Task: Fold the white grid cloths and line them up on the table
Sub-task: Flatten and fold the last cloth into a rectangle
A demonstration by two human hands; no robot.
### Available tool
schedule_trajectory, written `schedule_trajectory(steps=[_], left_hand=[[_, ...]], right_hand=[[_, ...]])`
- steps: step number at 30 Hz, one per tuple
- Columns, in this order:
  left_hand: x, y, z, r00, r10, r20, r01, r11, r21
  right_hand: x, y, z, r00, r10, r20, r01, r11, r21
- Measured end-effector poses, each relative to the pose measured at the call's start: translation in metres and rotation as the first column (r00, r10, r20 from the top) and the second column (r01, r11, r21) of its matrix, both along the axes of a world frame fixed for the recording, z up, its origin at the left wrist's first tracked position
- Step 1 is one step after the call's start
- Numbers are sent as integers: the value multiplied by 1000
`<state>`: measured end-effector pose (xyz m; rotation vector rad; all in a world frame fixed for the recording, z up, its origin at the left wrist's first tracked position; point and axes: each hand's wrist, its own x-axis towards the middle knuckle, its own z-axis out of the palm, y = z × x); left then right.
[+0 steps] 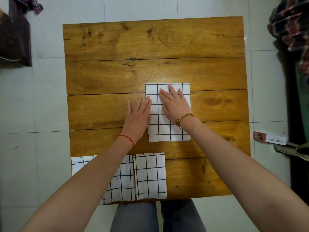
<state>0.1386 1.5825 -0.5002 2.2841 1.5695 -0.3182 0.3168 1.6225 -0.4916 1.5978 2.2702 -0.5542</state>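
Head view: both hands spread flat. Right hand (175, 104) pressing folded cloth (167, 129); left hand (138, 114) against its edge, probably squaring it. Two folded cloths (150, 174) lined up nearer, under forearms.

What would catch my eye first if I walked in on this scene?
Probably the two bare hands pressing flat on a folded white cloth with black grid lines at the middle of the brown wooden plank table: the right hand lies on it, the left hand at its left edge. Next, two more folded grid cloths lie side by side at the table's near edge, partly under the left forearm.
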Motion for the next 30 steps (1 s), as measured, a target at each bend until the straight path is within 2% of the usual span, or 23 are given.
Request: schedule_trajectory(steps=[7,17,21,30], left_hand=[[-26,-60,1,982,-189,-21,189,982,-14],[-42,-98,9,980,-201,-12,199,977,-77],[-37,-96,13,961,-276,-3,275,959,-75],[-29,-92,10,988,-151,36,152,988,-17]], right_hand=[[-4,-3,4,999,-16,45,19,998,-60],[-7,-5,6,998,-48,37,51,995,-87],[-8,-5,5,998,-53,39,56,995,-84],[-8,-5,3,998,-56,41,59,995,-82]])
